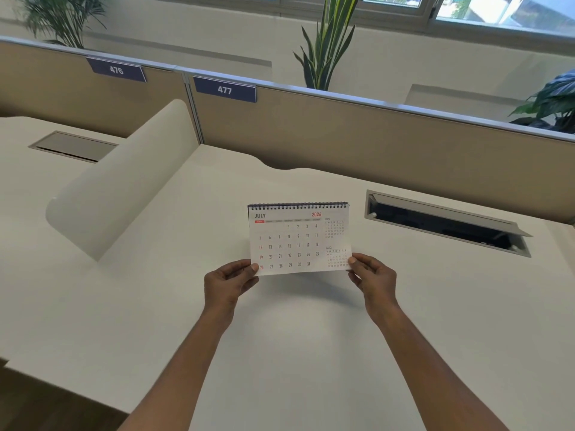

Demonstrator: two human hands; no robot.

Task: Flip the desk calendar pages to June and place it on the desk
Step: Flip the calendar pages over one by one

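A white spiral-bound desk calendar [295, 241] is held upright above the white desk [295, 337], its front page reading JULY 2026. My left hand [228, 283] pinches its lower left corner between thumb and fingers. At the lower right corner, my right hand [375, 279] grips it the same way. The black wire binding runs along the top edge. The pages behind the July sheet are hidden.
An open cable hatch [445, 223] is sunk into the desk to the right of the calendar. A curved white divider [121, 188] rises at the left, with a shut hatch [73, 146] beyond it. Tan partition panels [373, 141] labelled 476 and 477 close the back. Plants stand behind them.
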